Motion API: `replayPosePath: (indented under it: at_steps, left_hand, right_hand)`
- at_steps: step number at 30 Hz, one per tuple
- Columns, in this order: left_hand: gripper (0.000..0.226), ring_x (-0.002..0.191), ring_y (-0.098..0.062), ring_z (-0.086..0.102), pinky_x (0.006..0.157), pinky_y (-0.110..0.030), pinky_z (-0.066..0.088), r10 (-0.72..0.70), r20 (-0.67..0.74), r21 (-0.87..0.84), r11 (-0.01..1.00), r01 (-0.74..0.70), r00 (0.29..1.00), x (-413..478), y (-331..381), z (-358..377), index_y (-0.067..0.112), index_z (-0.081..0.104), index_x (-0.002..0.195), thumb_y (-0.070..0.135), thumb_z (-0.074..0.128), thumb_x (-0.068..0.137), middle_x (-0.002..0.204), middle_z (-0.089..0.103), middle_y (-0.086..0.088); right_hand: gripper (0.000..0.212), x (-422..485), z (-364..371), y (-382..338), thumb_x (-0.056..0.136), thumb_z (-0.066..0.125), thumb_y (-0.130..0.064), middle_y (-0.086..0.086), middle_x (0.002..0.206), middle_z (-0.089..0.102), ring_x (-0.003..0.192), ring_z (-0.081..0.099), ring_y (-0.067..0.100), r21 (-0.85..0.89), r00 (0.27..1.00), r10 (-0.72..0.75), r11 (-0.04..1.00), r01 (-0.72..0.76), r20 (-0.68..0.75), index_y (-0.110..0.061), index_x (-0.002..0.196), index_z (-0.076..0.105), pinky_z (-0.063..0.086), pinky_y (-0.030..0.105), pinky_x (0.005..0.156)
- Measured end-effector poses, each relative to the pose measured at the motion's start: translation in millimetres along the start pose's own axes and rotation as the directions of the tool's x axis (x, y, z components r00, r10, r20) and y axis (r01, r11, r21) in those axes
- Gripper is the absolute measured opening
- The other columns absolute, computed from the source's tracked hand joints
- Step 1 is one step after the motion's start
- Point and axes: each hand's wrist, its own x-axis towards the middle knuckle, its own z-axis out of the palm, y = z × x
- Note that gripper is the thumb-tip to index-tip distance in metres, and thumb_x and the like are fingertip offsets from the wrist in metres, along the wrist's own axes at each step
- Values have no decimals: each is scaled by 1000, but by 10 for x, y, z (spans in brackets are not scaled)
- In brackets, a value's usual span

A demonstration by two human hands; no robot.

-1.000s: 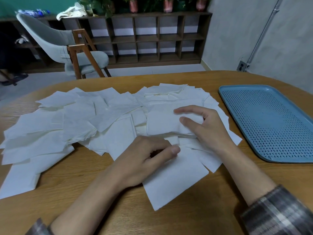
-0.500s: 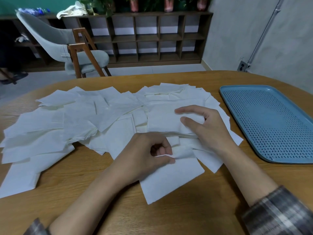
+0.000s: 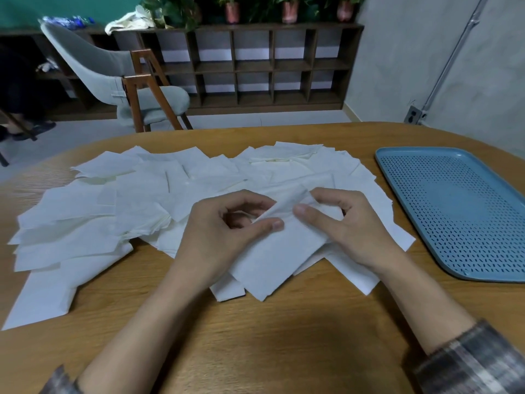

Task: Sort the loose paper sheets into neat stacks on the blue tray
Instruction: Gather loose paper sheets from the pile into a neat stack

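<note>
On the desk (image 3: 284,351) beside the blue tray (image 3: 382,169), a sheet (image 3: 278,257) is being pinched by left grip (image 3: 221,231) and right grip (image 3: 352,226); overlapping neighbouring sheets (image 3: 113,211) risk being dragged.

Bare table (image 3: 284,342) lies open near the person, while scattered paper sheets (image 3: 113,211) crowd left of the blue tray (image 3: 397,200).

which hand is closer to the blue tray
Right. The right hand pinches a sheet left of the blue tray; the left hand pinches that sheet too, farther left.
</note>
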Motion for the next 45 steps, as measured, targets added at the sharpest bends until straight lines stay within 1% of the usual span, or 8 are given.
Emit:
replayPosePath:
  at_steps: [7, 15, 27, 30, 34, 37, 42, 45]
  left_hand:
    - [23, 97, -7, 73, 81, -14, 54, 121, -112, 17, 993, -120, 986, 43, 9, -103, 15, 74, 106, 8, 84, 87, 109, 75, 12]
    - [23, 97, -1, 74, 71, -10, 43, 149, -122, 51, 988, -144, 981, 39, -1, -72, 22, 74, 103, 11, 86, 86, 105, 76, 19]
    - [27, 103, -6, 67, 77, -15, 49, 200, -156, 162, 971, -175, 967, 28, -78, -50, 30, 74, 108, 20, 86, 86, 106, 72, 19]
    - [35, 112, -4, 63, 89, -22, 53, 168, -200, 152, 979, -139, 965, 37, -70, -64, 37, 69, 118, 42, 82, 86, 122, 65, 21]
    - [41, 111, -9, 69, 98, -40, 58, -61, 18, -161, 985, 63, 998, 7, 30, -69, 50, 63, 125, 65, 72, 88, 119, 71, 16]
    - [46, 101, -1, 72, 80, -26, 61, -66, 74, -203, 976, 80, 995, 3, 37, -50, 46, 59, 131, 45, 75, 88, 111, 71, 28]
    - [45, 105, 6, 66, 78, -24, 58, 29, 6, -5, 1000, -29, 1000, 33, -60, -41, 45, 53, 134, 24, 72, 99, 119, 57, 45]
    - [46, 112, 7, 62, 90, -33, 59, 59, -8, 39, 998, -58, 998, 31, -80, -32, 48, 51, 135, 26, 71, 99, 125, 53, 46]
  right_hand:
    - [22, -19, -18, -58, 99, 67, -21, -7, 118, 78, 113, 72, 9, 41, 999, 49, 998, -48, -11, -19, 120, 75, 53, 19, 93]
    - [60, -25, 83, -64, 96, 69, -35, -25, 149, 54, 139, 52, 2, -39, 996, 33, 999, -30, 88, -50, 150, 47, 45, 28, 113]
    - [52, -13, 108, -64, 106, 60, -21, -37, 140, 54, 132, 47, -16, -54, 1000, -10, 999, 9, -24, -41, 152, 46, 40, 7, 104]
    - [56, 1, 47, -60, 102, 67, -23, -23, 153, 51, 140, 54, 9, 143, 998, -10, 990, 18, -60, -49, 149, 50, 49, 39, 114]
    - [62, 11, 25, -92, 100, 66, -21, -8, 160, 49, 139, 58, 22, 332, 999, 20, 943, -5, -40, -54, 149, 47, 51, 50, 111]
    - [59, 21, 43, -45, 106, 63, -24, -40, 151, 43, 148, 38, -4, 7, 995, -23, 1000, 24, -99, -56, 151, 40, 28, 52, 128]
    - [55, -9, -22, -74, 98, 71, -21, -26, 134, 63, 123, 62, -2, 167, 999, 7, 986, -15, 50, -42, 145, 52, 51, 19, 99]
    - [37, -8, -74, -45, 91, 69, -20, -19, 127, 67, 125, 59, 5, 128, 996, -12, 992, 1, 91, -30, 126, 72, 45, 30, 103]
